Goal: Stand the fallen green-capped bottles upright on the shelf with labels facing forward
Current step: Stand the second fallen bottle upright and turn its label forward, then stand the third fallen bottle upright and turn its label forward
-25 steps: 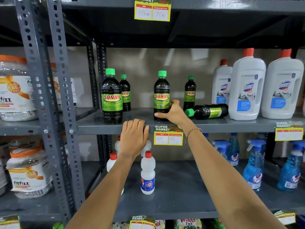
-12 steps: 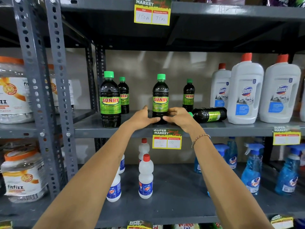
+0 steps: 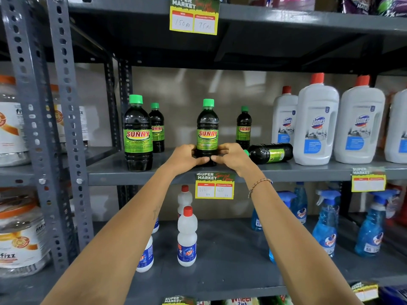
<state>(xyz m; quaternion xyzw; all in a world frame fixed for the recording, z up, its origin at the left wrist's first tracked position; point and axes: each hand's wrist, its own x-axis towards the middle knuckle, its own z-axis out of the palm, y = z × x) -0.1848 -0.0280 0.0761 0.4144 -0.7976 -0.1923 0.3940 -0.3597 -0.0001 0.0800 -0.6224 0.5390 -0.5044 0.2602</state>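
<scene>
On the grey middle shelf (image 3: 105, 175) stand several dark green-capped SUNNY bottles. The centre bottle (image 3: 207, 126) is upright with its label facing me. My left hand (image 3: 186, 158) and my right hand (image 3: 231, 156) both wrap its base, thumbs meeting in front. Another upright bottle (image 3: 137, 137) stands at the left front, with a smaller-looking one (image 3: 157, 128) behind it. A further bottle (image 3: 243, 126) stands at the back right. One bottle (image 3: 269, 152) lies on its side just right of my right hand, its cap hidden behind that hand.
Large white Domex bottles (image 3: 316, 124) fill the shelf's right part, touching the fallen bottle's base. A price tag (image 3: 214, 186) hangs on the shelf edge under my hands. Below stand white red-capped bottles (image 3: 187, 236) and blue spray bottles (image 3: 326, 223). Grey rack uprights (image 3: 66, 128) rise at the left.
My left hand rose from the shelf edge and joined my right hand around the centre bottle's base. The camera moved closer to the shelf.
</scene>
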